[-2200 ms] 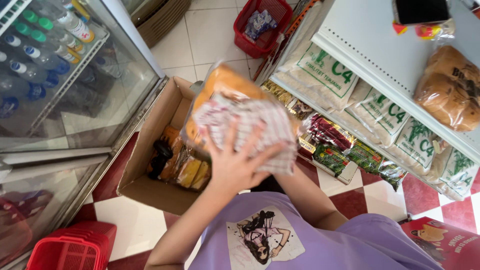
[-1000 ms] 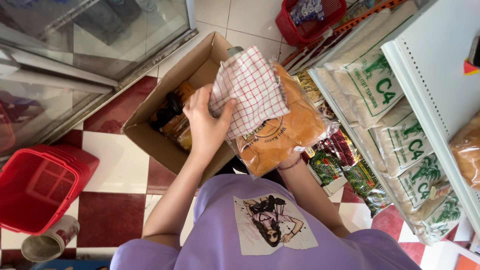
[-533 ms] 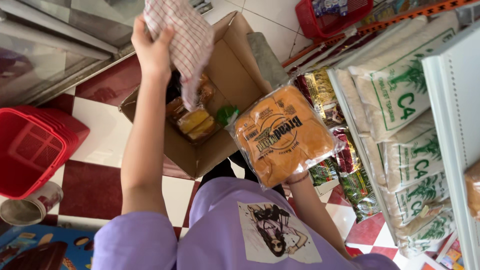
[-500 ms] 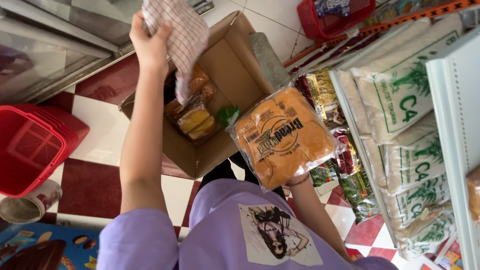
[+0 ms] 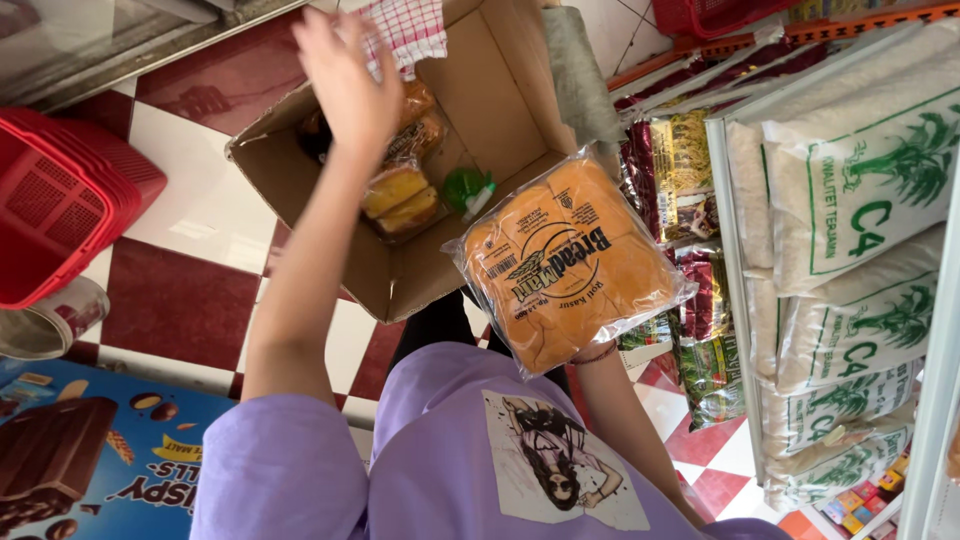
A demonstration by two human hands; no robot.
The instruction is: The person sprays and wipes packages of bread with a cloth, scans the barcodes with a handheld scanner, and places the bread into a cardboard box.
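Since half a second ago the left hand [image 5: 345,75] has come down from its raised reach and now sits over the open cardboard box [image 5: 500,90], and the checked cloth [image 5: 405,28] has dropped with it to the box's far edge. Fingers are spread and loosely open; the cloth lies just past the fingertips, and whether it is pinched or merely touched I cannot tell, since the hand covers the contact.

The right hand is hidden behind the bag of orange bread rolls [image 5: 568,258], which is held flat and face-up near the box's near right corner, over the purple shirt [image 5: 470,450]. Only the wrist shows below the bag, so the grip looks closed on it from underneath.

Inside the box, near its middle, lie wrapped buns [image 5: 398,198] and a green capped bottle [image 5: 465,188]. A grey folded sack [image 5: 578,75] leans at the box's right wall.

Keeping the bread bag level and supported under its middle would spare the soft rolls; the cloth is best let fall clear of the buns.

Beyond, a red basket [image 5: 60,200] sits at the floor's left edge beside a tin can [image 5: 50,320], and white rice sacks [image 5: 850,200] fill the shelf on the right.
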